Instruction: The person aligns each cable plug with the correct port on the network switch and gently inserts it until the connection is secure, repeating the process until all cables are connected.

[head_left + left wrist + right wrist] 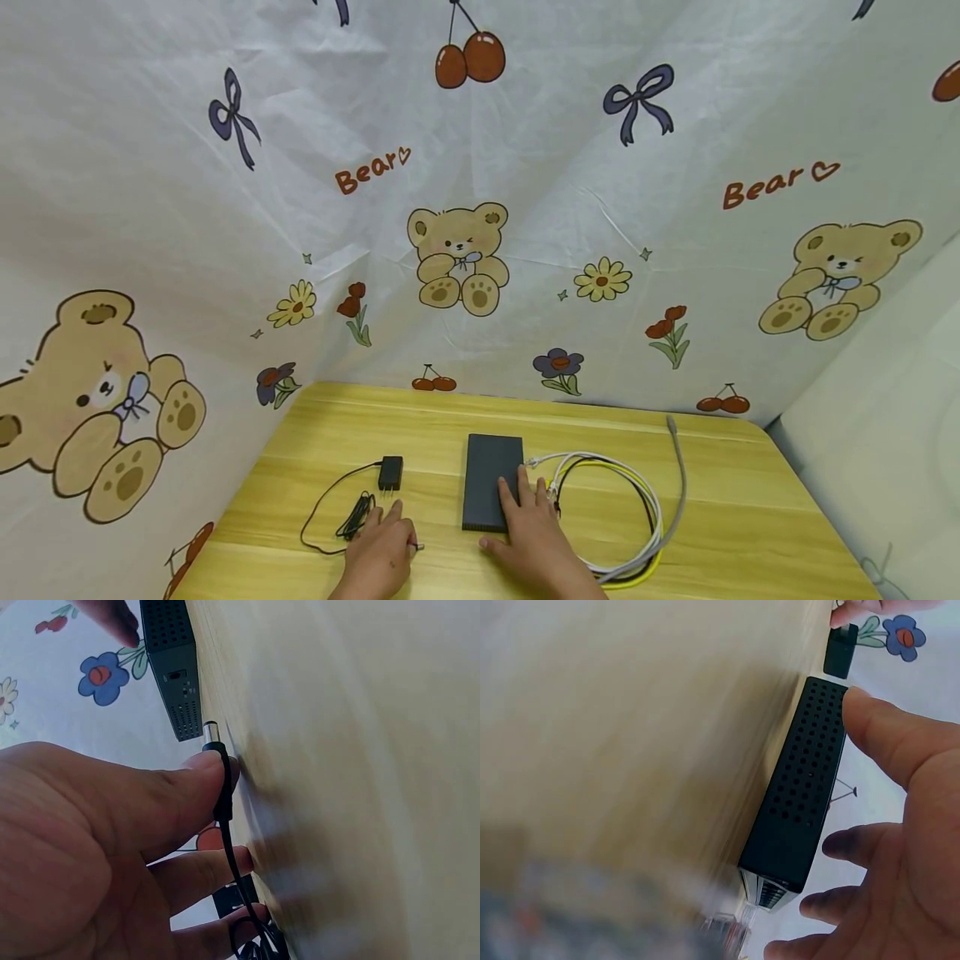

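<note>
**Plug pinched at left, black box under right hand**

Left hand (378, 550): thumb and finger pinch a black plug (224, 799) by its sleeve, metal barrel (212, 733) bare ahead of the grip; the other fingers lie apart from it. Right hand (528, 533): fingers spread and fairly straight, laid over the right edge of the black box (487, 483); thumb by its near edge, nothing gripped.

Position: box flat near mid-desk; plug to its left, tip aimed towards it, apart in the head view.

Handling (my judgement): the pinch is well placed, leaving the barrel free. For a clean fit, square the barrel to a matching opening (177, 674) and push along its own axis, no twisting. The right hand would do best to brace the box against that push. Whether this opening suits the barrel, I cannot tell.

Appearance: box dark, slim, oblong, plain matt-looking top. Sides perforated; one shows rows of larger round holes, another finer holes and the small opening. Plug sleeve black and ribless as far as I can see, barrel silvery.

Further out: adapter (391, 472) ahead of the left hand, prongs facing the person; bundled cord (354, 517) by the fingers. Right of the box, a cable loop (651, 492) in white, yellow, black and grey. Desk (750, 533) wood-grained; bear-print cloth (360, 83) behind.
</note>
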Tool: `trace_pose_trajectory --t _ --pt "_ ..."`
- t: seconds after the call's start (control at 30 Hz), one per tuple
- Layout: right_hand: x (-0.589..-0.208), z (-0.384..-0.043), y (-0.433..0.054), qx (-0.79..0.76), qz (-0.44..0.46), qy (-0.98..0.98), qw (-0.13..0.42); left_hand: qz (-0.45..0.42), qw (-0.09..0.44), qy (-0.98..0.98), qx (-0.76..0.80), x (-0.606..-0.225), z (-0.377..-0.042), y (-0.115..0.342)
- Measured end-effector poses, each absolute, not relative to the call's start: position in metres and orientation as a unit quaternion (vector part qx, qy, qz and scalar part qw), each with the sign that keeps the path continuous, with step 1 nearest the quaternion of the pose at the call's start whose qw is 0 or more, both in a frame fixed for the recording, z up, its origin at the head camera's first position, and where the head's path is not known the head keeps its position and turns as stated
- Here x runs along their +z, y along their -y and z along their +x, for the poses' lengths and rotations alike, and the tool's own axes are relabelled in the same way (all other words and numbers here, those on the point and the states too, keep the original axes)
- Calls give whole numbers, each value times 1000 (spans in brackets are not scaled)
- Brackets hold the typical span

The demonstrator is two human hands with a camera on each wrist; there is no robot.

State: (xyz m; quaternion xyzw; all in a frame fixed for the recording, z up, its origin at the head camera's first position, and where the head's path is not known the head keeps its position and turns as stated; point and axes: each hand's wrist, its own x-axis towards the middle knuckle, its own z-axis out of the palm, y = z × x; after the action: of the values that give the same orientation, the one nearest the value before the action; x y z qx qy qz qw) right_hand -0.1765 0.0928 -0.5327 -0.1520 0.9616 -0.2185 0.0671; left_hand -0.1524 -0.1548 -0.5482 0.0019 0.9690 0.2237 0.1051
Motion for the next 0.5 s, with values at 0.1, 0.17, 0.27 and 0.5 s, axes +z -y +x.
trace_pose_trajectory --t 0.1,0.17,0.27,0.5 --pt "-533 -177 -90 -216 -149 -963 65 0 108 -969 224 -549 -154 156" --pt "-534 -179 -88 -214 -146 -963 69 0 110 -969 223 -549 -154 156" --pt "-535 -180 -86 -209 -146 -963 82 0 114 -968 223 -549 -155 156" --pt "-539 -184 -82 -202 -145 -963 104 -4 119 -968 223 -550 -155 156"
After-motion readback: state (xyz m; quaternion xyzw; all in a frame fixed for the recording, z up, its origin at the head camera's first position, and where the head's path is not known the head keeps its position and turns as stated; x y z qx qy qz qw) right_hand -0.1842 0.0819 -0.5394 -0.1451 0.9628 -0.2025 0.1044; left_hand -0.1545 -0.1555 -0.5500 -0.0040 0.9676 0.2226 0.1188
